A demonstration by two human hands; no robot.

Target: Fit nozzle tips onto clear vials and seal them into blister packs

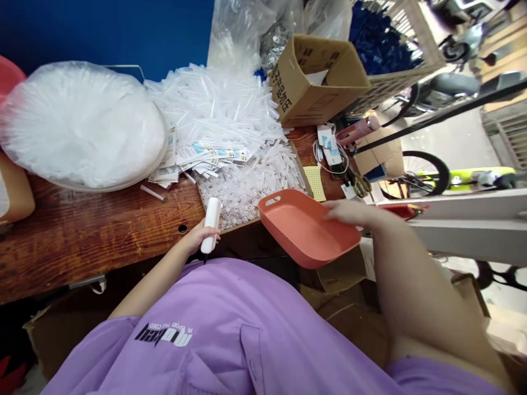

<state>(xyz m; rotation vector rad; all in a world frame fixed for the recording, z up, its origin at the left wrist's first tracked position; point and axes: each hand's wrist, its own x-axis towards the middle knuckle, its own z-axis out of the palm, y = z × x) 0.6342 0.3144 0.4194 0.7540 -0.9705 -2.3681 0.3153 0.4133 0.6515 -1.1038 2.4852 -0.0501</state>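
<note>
My left hand is closed around a white oblong device at the table's front edge. A thin dark cord or tip shows at its lower end. My right hand, slightly blurred, grips the right rim of an orange plastic tray, fingers over the inside. The tray tilts and overhangs the table edge, with a cut-out handle at its left end; nothing shows inside it. Just beyond both hands lie small clear plastic pieces, with a heap of translucent tubes behind them.
A large plastic-wrapped white bundle sits on the wooden table at left. Printed slips lie by the tubes. At right are a cardboard box, a yellow sticker sheet, scissors and a crate of blue parts.
</note>
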